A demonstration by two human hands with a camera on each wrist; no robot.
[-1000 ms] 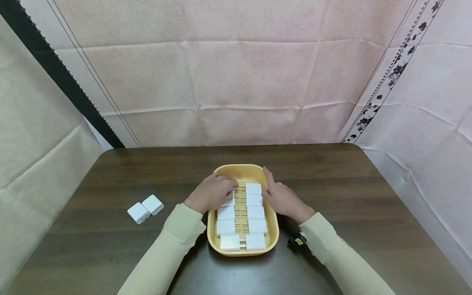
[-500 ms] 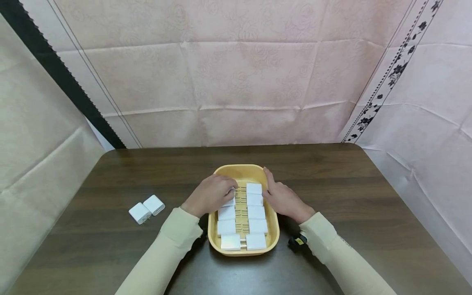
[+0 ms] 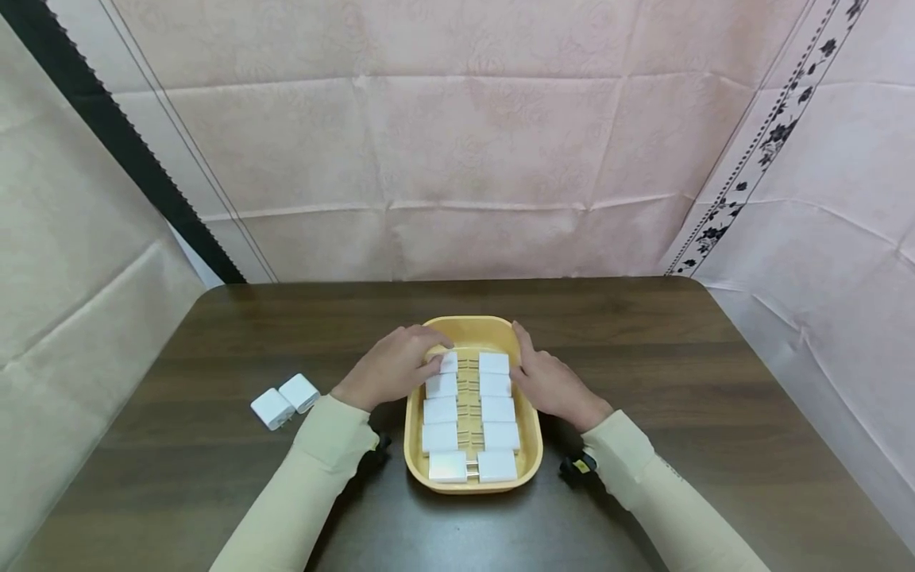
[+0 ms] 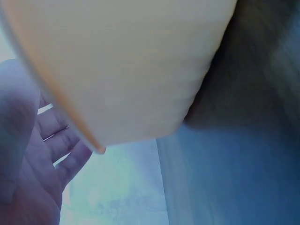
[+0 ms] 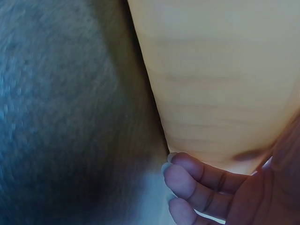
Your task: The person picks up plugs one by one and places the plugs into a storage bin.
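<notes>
A yellow tray (image 3: 472, 486) stands on the table, holding two columns of white plug-in chargers (image 3: 498, 409), their metal prongs turned toward the middle. My left hand (image 3: 389, 365) hovers over the tray's far left rim, fingers loosely bent and thumb apart, right at the farthest charger (image 3: 448, 362) of the left column. Beyond the tray wall (image 4: 136, 84) in the left wrist view, its fingers (image 4: 61, 140) spread apart. With my right hand (image 3: 554, 385) I hold the tray's right rim, index finger along the edge; the right wrist view shows curled fingers (image 5: 187, 183) against the outer wall.
Two more white chargers (image 3: 272, 408) lie side by side on the brown wooden table (image 3: 179, 477), left of the tray. A pale cloth wall (image 3: 486, 159) rises behind the table's far edge, with more cloth at both sides.
My left hand has loosened from the farthest left charger and drawn back to the left, so that charger now shows in the tray. The right hand stays on the rim.
</notes>
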